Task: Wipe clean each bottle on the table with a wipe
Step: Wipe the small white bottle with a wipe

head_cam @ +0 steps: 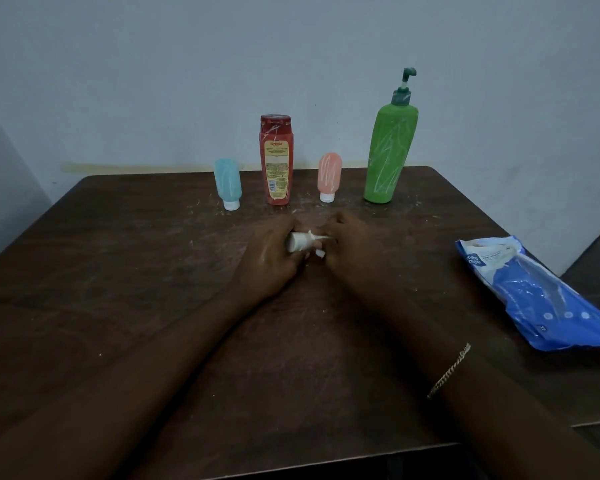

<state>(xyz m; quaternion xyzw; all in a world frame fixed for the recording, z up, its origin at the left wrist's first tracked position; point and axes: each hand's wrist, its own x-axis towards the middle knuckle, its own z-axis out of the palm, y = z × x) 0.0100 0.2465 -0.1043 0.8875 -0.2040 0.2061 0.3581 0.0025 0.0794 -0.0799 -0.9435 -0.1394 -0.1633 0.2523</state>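
Observation:
Along the back of the dark wooden table (pixel 118 271) stand a light blue squeeze bottle (pixel 228 183) on its white cap, a red bottle (pixel 275 160), a small pink squeeze bottle (pixel 329 176) on its cap, and a tall green pump bottle (pixel 390 147). All carry white streaks. At the table's middle my left hand (pixel 269 258) grips a small white tube (pixel 300 241) lying sideways. My right hand (pixel 349 245) pinches the tube's right end; what is under those fingers is hidden.
A blue and white pack of wipes (pixel 534 289) lies at the table's right edge, partly overhanging it. White smears mark the tabletop near the bottles. A pale wall rises just behind the table. A thin chain bracelet (pixel 449 370) is on my right wrist.

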